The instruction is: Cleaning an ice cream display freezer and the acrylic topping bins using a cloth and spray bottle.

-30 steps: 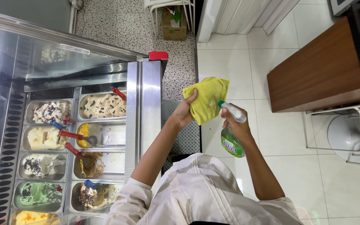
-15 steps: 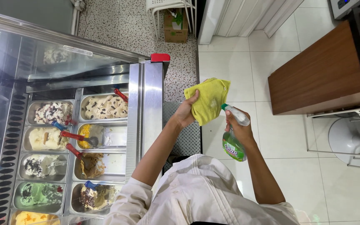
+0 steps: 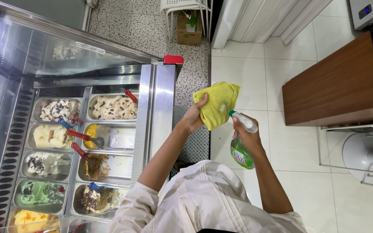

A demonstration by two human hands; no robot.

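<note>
Hanging from the left hand [image 3: 194, 118], which pinches its lower edge, a yellow cloth [image 3: 217, 103] faces the nozzle of a green spray bottle [image 3: 239, 148] gripped by the right hand [image 3: 247, 136], just beside the ice-cream display freezer [image 3: 160, 108] with its tubs.

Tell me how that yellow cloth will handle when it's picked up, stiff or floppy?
Probably floppy: the yellow cloth drapes in folds from the left hand. It likely weighs little, since a thumb-and-finger pinch holds it up. It may be getting damp, as the spray bottle points at it.
</note>
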